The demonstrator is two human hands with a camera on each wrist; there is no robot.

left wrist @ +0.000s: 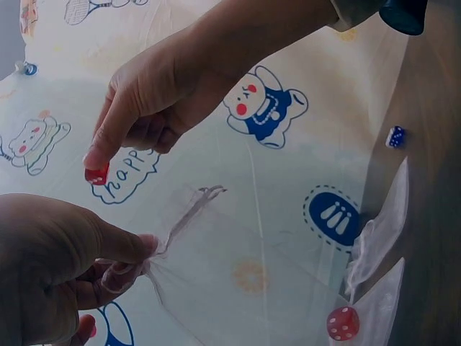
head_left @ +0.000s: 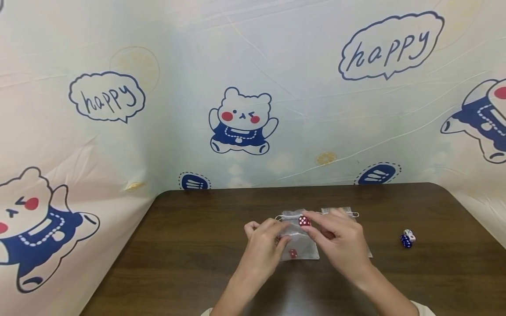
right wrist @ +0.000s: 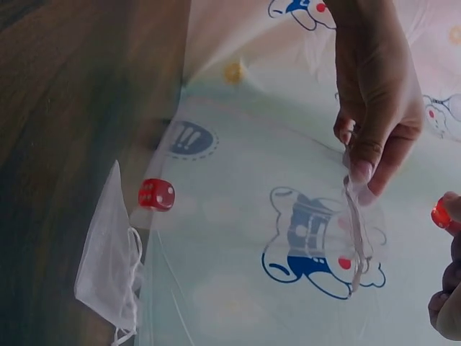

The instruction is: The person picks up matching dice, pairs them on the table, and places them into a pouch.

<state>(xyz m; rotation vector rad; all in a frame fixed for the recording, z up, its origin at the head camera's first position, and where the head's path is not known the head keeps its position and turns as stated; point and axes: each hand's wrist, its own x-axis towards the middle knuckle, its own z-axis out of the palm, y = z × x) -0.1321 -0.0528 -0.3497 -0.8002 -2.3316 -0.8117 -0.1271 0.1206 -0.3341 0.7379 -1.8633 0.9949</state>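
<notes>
My left hand (head_left: 262,239) pinches a sheer white drawstring bag (head_left: 306,248) by its gathered top, and the bag hangs from the fingers. Low inside it lies a red die (right wrist: 156,194) with white dots, visible through the mesh. A second red die (head_left: 304,220) is pinched between the thumb and index finger of my right hand (head_left: 344,241), just beside the bag's upper part. In the left wrist view, this held die (left wrist: 96,175) appears above the left hand, apart from the bag. The right hand's other fingers are bent toward the palm.
Another sheer white bag (right wrist: 108,252) lies on the dark wooden table (head_left: 178,254), partly behind my right hand in the head view. To the right sit a blue die (head_left: 406,241) and white dice (head_left: 409,235), close together. A printed cloth (head_left: 300,109) hangs behind the table.
</notes>
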